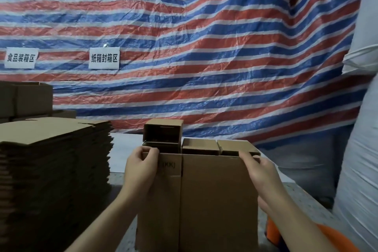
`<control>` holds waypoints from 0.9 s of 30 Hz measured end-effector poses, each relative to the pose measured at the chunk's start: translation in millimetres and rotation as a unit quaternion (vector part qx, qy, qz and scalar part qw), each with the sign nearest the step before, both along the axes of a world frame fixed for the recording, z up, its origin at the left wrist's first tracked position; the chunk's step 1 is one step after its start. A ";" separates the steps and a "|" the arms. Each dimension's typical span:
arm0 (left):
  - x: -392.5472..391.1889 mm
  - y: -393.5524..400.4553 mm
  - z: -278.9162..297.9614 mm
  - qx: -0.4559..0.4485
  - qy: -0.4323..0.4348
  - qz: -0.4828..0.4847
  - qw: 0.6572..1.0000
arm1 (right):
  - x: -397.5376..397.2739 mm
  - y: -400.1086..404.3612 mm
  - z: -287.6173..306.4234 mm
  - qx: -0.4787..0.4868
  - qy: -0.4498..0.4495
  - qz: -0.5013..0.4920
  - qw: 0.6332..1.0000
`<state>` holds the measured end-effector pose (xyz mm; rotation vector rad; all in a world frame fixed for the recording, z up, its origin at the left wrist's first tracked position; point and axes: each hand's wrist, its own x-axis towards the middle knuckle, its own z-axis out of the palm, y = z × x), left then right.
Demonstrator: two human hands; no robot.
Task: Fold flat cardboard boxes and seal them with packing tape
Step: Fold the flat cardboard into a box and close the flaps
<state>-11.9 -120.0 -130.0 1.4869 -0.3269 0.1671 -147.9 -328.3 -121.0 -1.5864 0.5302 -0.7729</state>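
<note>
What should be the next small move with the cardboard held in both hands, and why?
Probably pull the two top corners apart to open it into a box. The left hand and right hand each pinch a top corner of the flat cardboard blank, which stands upright and looks unopened; no tape is visible on it.

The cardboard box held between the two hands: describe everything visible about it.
The cardboard box is plain brown corrugated board, held upright on the table, its near face split by a vertical slit between two panels. Faint print reading KK sits near the top left. The left hand pinches its upper left corner and the right hand grips the upper right edge, fingers curled over it. No tape shows on it.
</note>
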 end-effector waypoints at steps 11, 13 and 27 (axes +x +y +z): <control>-7.6 -3.4 -3.9 -0.027 0.105 -0.041 0.993 | -0.5 -20.1 3.1 -0.011 0.026 0.123 0.992; -10.4 -8.4 -7.0 -0.041 0.100 -0.030 0.994 | 1.6 -19.5 3.2 -0.003 0.024 0.115 0.993; -14.6 0.2 8.4 -0.009 0.092 -0.143 0.985 | -0.5 -5.0 11.0 -0.001 -0.044 0.151 0.988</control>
